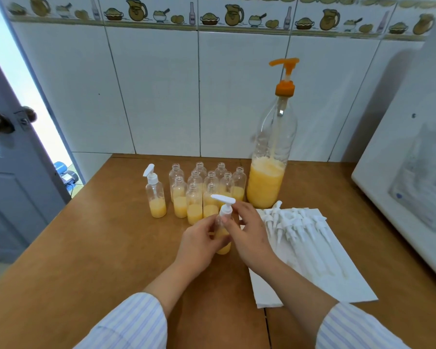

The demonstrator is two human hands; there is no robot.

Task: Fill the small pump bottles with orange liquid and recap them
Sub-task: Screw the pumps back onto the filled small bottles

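Small bottle (223,244) part-full, orange liquid | left hand (199,244) grips it | right hand (247,229) fingers pinch its white pump (224,206)

No writing can be read anywhere; the label on the white appliance (418,177) and the marks on the wall tile border (237,15) are too blurred

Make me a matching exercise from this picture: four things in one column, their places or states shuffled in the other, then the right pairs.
Things:
1. big bottle
2. spare pump tops
3. capped small bottle
4. bottle in hand

Places or states:
A. lying on white paper
B. standing alone, left of the open bottles
C. held by the left hand, right hand on its pump
D. tallest, orange pump on top

Pairs: 1-D, 2-A, 3-B, 4-C
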